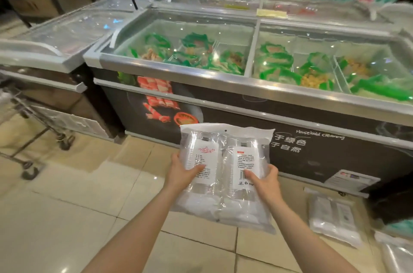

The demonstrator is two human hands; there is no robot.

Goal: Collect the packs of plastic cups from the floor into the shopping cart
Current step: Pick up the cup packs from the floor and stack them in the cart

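- One pack of plastic cups (225, 172) is held up off the floor in front of the freezer, between both hands; it shows two rows of cups side by side, each with a white label.
- The left hand (182, 174) grips the pack's left edge, thumb curled over the front across the left label; its other fingers are behind the pack and hidden.
- The right hand (264, 180) grips the right edge the same way, thumb pressed on the right label near the barcode, other fingers out of sight behind.
- Two more packs lie on the tiled floor (73, 216) at the right: a second pack (334, 216) flat just beside the freezer's base, and a third pack (396, 252) at the frame's lower right corner, cut off by the edge.
- One shopping cart (33, 120) stands at the far left, blurred, well apart from the held pack; only part of its wire frame and wheels show.
- One long glass-topped freezer (223, 102) runs across the middle, with green-wrapped food inside; more freezers stand behind and to the left.
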